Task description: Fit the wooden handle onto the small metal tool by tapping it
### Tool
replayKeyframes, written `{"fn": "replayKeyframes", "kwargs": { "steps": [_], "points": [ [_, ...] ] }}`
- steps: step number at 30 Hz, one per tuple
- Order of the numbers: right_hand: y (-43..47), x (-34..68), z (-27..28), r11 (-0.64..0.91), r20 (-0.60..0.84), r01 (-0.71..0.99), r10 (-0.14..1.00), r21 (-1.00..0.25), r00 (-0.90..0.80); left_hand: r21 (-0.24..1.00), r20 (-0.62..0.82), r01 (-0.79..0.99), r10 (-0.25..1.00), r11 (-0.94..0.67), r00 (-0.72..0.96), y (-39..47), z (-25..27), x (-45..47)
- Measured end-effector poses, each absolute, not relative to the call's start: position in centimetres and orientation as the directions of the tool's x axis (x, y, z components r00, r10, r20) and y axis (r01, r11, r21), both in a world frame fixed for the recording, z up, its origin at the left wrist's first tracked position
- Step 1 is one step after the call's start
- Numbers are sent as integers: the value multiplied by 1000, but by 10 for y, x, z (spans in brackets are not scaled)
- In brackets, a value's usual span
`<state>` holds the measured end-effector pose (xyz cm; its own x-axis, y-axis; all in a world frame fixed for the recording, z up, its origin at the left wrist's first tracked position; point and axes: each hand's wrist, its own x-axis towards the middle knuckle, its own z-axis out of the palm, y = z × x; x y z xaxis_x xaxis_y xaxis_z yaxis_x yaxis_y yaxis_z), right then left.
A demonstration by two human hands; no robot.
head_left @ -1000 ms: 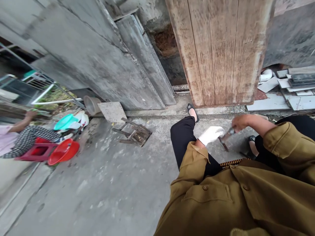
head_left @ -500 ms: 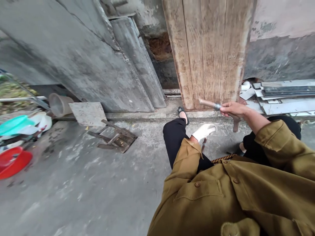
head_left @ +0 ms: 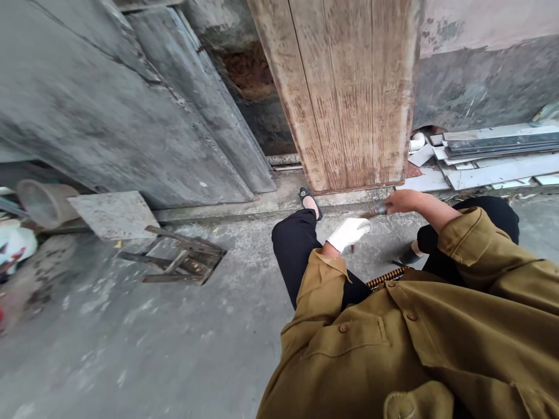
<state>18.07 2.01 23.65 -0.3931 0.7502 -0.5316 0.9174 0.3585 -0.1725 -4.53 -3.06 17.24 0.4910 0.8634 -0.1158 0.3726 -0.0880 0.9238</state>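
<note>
Since 0.5 s ago, right hand [head_left: 402, 201] is sitting lower, its fingers clenched on a metal-collared tool handle [head_left: 376, 212] now pointing toward the gloved left hand [head_left: 349, 233]. Left fingers are curling over a thin dark piece [head_left: 351, 248] above the concrete floor; grip cannot be confirmed. Beyond, a wooden door [head_left: 349, 99] is leaning against the wall, a broken wooden frame [head_left: 179, 262] lying far left.

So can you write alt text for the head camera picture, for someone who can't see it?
A seated person in an olive jacket holds a wood-handled tool in the bare right hand, above the white-gloved left hand. Ahead stands a worn wooden door; a broken wooden frame lies on the concrete ground.
</note>
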Motion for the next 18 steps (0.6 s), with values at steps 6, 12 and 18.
{"fn": "replayKeyframes", "kwargs": {
  "steps": [6, 12, 18],
  "points": [
    [14, 182, 255, 187, -620, 634, 133, -751, -773, 957, -63, 279, 887, -76, 458, -29, 168, -47],
    [35, 193, 268, 138, -201, 552, 837, -822, -509, 963, -82, 257, 821, -80, 565, -34, 162, -48],
    [37, 180, 241, 318, -402, 902, 815, -292, -418, 991, -45, 125, 769, -46, 638, -40, 175, -59]
  ]
}}
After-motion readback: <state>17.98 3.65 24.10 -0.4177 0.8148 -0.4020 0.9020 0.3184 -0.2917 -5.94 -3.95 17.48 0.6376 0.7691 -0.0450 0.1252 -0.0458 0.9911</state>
